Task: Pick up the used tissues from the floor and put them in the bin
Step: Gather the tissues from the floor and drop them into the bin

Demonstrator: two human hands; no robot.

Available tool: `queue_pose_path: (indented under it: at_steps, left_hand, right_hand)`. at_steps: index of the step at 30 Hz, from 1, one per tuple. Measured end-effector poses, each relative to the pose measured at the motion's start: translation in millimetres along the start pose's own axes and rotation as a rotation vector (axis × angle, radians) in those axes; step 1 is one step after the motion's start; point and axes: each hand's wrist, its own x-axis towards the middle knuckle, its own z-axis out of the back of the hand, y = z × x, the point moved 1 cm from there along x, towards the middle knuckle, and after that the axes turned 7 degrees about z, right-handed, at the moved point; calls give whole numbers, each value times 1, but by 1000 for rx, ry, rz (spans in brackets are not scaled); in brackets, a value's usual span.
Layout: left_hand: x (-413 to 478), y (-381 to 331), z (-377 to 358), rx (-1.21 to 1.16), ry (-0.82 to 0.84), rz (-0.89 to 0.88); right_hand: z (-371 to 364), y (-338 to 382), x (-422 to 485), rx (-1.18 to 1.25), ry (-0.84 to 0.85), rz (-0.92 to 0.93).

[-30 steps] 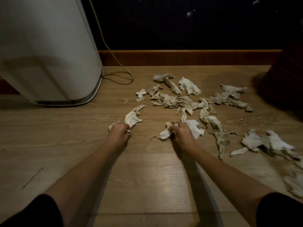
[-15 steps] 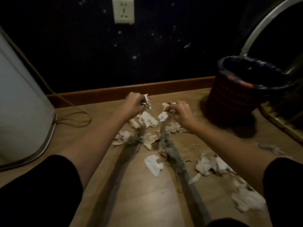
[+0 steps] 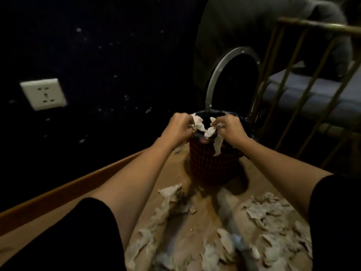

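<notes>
Since half a second ago both hands have travelled from above the floor litter to the mouth of the dark red woven plastic bin (image 3: pixel 213 163), which now sits straight ahead instead of off to the right. The left hand (image 3: pixel 178 127) is closed in a fist on a crumpled white tissue (image 3: pixel 198 124) that juts from it over the near left part of the bin's rim. The right hand (image 3: pixel 230 130) is likewise closed on a second crumpled white tissue (image 3: pixel 215 136), one strip of which hangs down in front of the bin's wall. The two wads almost touch between the hands, above the dark opening.

The bin stands on the pale wooden floor (image 3: pixel 172 173), near the orange-brown skirting board (image 3: pixel 78 187) that runs along the dark wall to the left. Close behind it rises a curved grey metal hoop (image 3: pixel 216 71), and to the right a brass-coloured railed frame (image 3: pixel 293 79) closes that side. Open floor lies left of the bin, towards the skirting.

More used tissues, grey-white and crumpled (image 3: pixel 269 212), lie scattered on the floor between and below the forearms, well short of the bin. A white wall socket (image 3: pixel 43 94) sits on the wall at the left
</notes>
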Motion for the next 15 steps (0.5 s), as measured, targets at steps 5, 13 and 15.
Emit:
queue_pose_path:
  at_steps: [5, 13, 15]
  left_hand:
    - [81, -14, -35, -63, -67, -169]
    - [147, -3, -130, -99, 125, -157]
    - [139, 10, -162, -10, 351, -90]
  right_hand:
    - [-6, -44, 38, -51, -218, -117]
    - [-57, -91, 45, -28, -7, -319]
    - [-73, -97, 32, 26, 112, -401]
